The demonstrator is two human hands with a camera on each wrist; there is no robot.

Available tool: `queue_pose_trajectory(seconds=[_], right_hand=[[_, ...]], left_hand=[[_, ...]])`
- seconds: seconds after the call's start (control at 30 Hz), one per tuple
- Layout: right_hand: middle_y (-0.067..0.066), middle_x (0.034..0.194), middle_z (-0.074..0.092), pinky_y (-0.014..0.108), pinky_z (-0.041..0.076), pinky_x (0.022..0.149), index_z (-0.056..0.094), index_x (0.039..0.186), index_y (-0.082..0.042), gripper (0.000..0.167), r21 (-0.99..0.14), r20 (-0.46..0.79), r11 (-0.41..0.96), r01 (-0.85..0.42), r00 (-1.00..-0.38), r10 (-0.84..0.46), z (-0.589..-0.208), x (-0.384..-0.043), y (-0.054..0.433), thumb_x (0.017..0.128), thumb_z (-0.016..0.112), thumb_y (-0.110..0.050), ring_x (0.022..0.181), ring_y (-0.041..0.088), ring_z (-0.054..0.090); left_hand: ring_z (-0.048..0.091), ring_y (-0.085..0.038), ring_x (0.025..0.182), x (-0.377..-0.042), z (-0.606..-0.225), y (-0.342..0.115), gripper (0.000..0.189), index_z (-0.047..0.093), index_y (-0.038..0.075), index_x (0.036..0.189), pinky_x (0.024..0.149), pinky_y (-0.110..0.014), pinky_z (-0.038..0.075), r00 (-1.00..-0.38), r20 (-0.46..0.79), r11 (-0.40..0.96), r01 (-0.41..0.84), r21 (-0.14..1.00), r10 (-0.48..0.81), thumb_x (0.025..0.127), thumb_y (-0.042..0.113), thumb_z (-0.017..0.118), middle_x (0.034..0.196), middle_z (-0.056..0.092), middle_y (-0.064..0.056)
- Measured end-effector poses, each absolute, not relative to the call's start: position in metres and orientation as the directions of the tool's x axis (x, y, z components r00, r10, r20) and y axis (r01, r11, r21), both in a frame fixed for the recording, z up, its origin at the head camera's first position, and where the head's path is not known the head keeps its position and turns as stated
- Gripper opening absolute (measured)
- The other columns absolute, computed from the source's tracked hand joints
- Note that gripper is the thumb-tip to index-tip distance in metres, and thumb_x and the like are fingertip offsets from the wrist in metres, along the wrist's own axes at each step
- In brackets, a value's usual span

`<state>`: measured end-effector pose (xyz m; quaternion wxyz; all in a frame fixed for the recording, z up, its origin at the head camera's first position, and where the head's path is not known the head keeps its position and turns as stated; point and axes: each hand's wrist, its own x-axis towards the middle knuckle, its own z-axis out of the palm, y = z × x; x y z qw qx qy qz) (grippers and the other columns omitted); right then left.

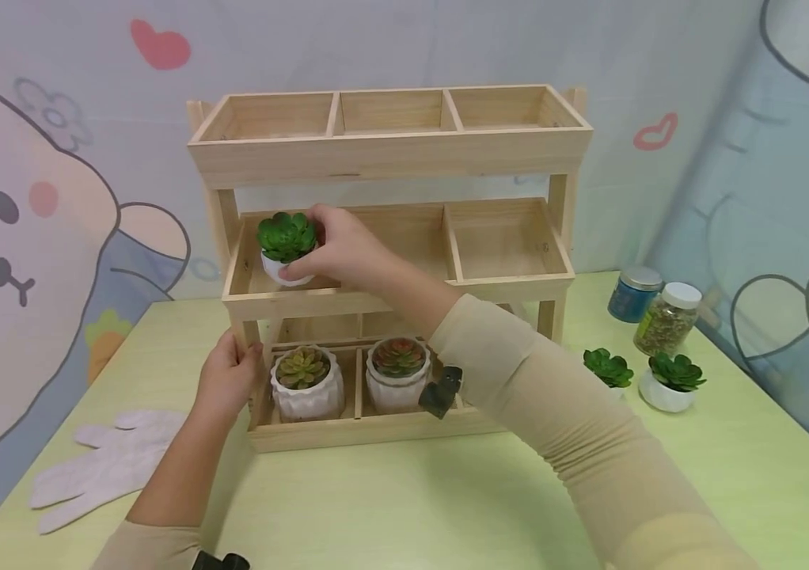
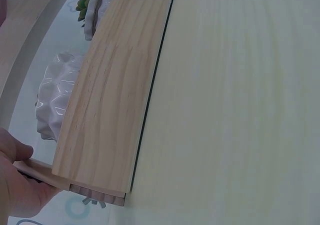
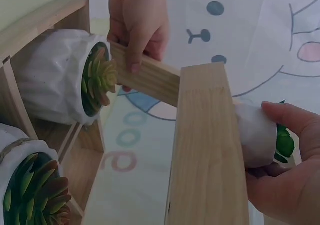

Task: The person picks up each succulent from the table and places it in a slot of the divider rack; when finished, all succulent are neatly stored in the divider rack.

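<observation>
Since the small potted succulent is pinched between the thumb and fingers of the right hand, I judge the relation that counts to be vertical: it stands close to upright within the left compartment of the wooden rack, on the middle tier. It lies just left of that hand, whose arm crosses from the right. The rack's long axis runs side to side. Lower down at the same end, the left hand grips the rack's left post.

From the head view I cannot tell whether the pot touches the compartment floor; in the right wrist view the front board hides its base, but I see the left thumb lying against the post. Only the left wrist view gives me a wing nut, near the rack's bottom left end, though it leaves the succulent out.
</observation>
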<state>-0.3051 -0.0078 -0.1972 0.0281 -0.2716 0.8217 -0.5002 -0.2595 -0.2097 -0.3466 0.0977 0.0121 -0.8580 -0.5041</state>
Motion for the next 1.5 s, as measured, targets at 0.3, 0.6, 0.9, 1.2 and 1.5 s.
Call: queue_pose_trajectory(seconds=[0.3,0.6,0.9,1.2,1.5], right_hand=[[0.0,0.107,0.056,0.022,0.047,0.075,0.048,0.124,-0.007,0.067,-0.685,0.231,0.566,-0.459,-0.873,-0.429,-0.2,-0.308,-0.022,0.069,0.082,-0.024,0.095,0.013,0.054],[-0.003,0.101,0.059,0.022,0.046,0.074,0.056,0.115,-0.009,0.058,-0.596,0.2,0.661,-0.455,-0.882,-0.427,-0.198,-0.308,-0.031,0.068,0.084,-0.03,0.091,0.012,0.055],[0.002,0.112,0.061,0.024,0.044,0.086,0.055,0.122,-0.007,0.061,-0.428,0.182,0.745,-0.511,-0.857,-0.483,-0.194,-0.312,-0.032,0.073,0.081,-0.033,0.1,0.014,0.055],[0.001,0.104,0.059,0.023,0.047,0.075,0.054,0.114,-0.006,0.052,-0.347,0.106,0.816,-0.462,-0.884,-0.456,-0.195,-0.31,-0.037,0.078,0.077,-0.034,0.091,0.013,0.055],[0.004,0.109,0.057,0.024,0.048,0.079,0.05,0.117,-0.005,0.059,-0.283,0.128,0.847,-0.449,-0.893,-0.431,-0.194,-0.308,-0.034,0.075,0.079,-0.036,0.099,0.015,0.054]], left_hand=[[0.045,-0.046,0.118,-0.259,-0.345,-0.208,0.041,0.036,-0.002,0.135,0.092,-0.057,0.041,-0.986,0.13,0.48,0.063,0.875,-0.107,0.101,0.021,0.04,0.132,0.044,-0.029],[0.045,-0.046,0.118,-0.259,-0.344,-0.209,0.042,0.033,-0.001,0.138,0.092,-0.058,0.041,-0.987,0.115,0.478,0.05,0.877,-0.109,0.102,0.021,0.039,0.134,0.043,-0.028],[0.043,-0.046,0.12,-0.26,-0.344,-0.208,0.044,0.03,0.0,0.141,0.094,-0.058,0.039,-0.988,0.115,0.473,0.053,0.88,-0.105,0.102,0.018,0.038,0.136,0.04,-0.029],[0.045,-0.046,0.118,-0.257,-0.345,-0.208,0.042,0.033,-0.001,0.138,0.092,-0.058,0.041,-0.988,0.117,0.492,0.055,0.869,-0.096,0.102,0.02,0.038,0.134,0.042,-0.029],[0.044,-0.046,0.119,-0.258,-0.345,-0.208,0.044,0.031,-0.001,0.14,0.092,-0.06,0.04,-0.988,0.115,0.49,0.052,0.87,-0.101,0.102,0.02,0.038,0.135,0.041,-0.029]])
